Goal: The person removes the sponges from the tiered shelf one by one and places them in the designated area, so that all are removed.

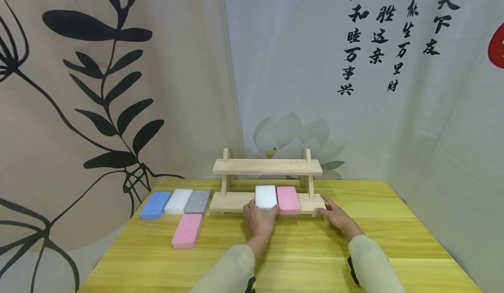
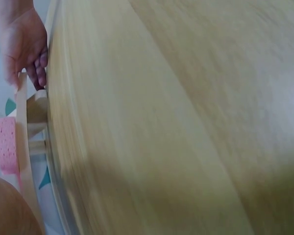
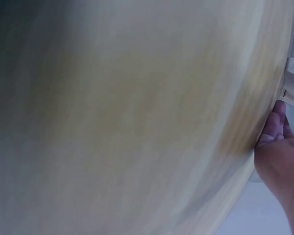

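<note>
A small two-tier wooden shelf [image 1: 267, 167] stands toward the back of the table. My left hand [image 1: 260, 221] holds a white sponge [image 1: 265, 196] by its lower part, with fingers at the left side and thumb at the right. That sponge is at the front of the lower board [image 1: 232, 201], beside a pink sponge [image 1: 288, 200] to its right. At the board's right end, my right hand [image 1: 339, 218] grips the wood; in the left wrist view its thumb lies over the board and the other fingers are beneath. The left fingertips are partly hidden behind the white sponge.
Left of the shelf, a blue sponge [image 1: 155, 205], another white sponge [image 1: 179, 201] and a grey sponge [image 1: 197, 202] lie in a row on the yellow wood table [image 1: 315, 258]. A second pink sponge [image 1: 187, 231] lies in front of them. A printed curtain [image 1: 189, 87] hangs behind.
</note>
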Demonstrator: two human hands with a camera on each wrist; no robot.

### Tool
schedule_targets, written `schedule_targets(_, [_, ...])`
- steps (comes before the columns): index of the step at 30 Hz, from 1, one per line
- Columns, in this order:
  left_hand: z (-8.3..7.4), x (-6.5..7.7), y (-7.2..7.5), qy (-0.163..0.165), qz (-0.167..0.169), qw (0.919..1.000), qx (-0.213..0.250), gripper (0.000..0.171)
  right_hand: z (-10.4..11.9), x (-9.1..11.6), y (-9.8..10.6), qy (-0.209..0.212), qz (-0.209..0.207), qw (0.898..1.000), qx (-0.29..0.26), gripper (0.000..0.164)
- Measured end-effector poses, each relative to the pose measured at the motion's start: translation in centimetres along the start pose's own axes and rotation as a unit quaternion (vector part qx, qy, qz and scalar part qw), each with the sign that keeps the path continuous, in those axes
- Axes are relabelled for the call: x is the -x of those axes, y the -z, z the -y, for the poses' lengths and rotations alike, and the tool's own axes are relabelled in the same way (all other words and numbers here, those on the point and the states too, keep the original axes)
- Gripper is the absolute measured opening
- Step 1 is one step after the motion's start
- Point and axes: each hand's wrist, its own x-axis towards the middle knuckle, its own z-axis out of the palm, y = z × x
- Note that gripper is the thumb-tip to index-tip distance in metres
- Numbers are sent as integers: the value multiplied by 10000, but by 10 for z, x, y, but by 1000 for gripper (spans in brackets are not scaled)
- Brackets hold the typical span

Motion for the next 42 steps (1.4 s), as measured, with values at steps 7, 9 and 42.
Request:
schedule_targets(7, [2,-5,11,-185,71,9997,105,81,0,-2,0,7,-23,9999,105,81])
schedule_targets(9, [3,-7,15,-245,114,9995,148,80,0,-2,0,12,-24,9999,110,81])
schedule_targets(42, [42,-39,97,-725,451,9962,196,70,-12,-7,2,121,50,9999,-1,92])
